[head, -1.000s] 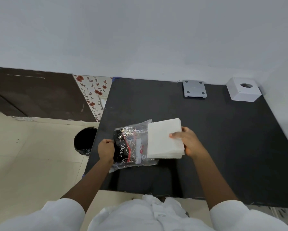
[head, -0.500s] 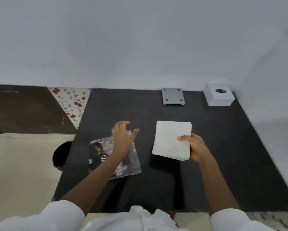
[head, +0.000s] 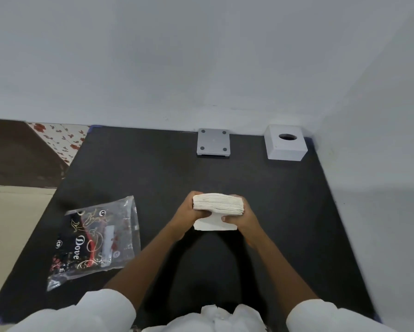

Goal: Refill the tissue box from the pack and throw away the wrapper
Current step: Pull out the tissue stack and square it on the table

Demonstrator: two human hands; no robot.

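Note:
A thick stack of white tissues (head: 217, 205) is held on edge above the middle of the black table (head: 285, 212). My left hand (head: 186, 213) grips its left side and my right hand (head: 244, 216) grips its right side, with both thumbs pressing the lower sheets. The empty clear wrapper (head: 98, 240), printed with "Dove" in black, red and gold, lies flat on the table to the left, apart from both hands. The white tissue box (head: 285, 145), with a round hole on top, stands in the far right corner.
A grey square plate (head: 213, 142) with dark dots at its corners lies at the table's back edge against the wall. White walls close the back and right sides. Beyond the left edge are beige floor tiles (head: 11, 219) and a flowered panel (head: 62, 140).
My left hand let go of the wrapper, which now lies on the table. It moved right and joined my right hand on the tissue stack, which turned from flat to on edge.

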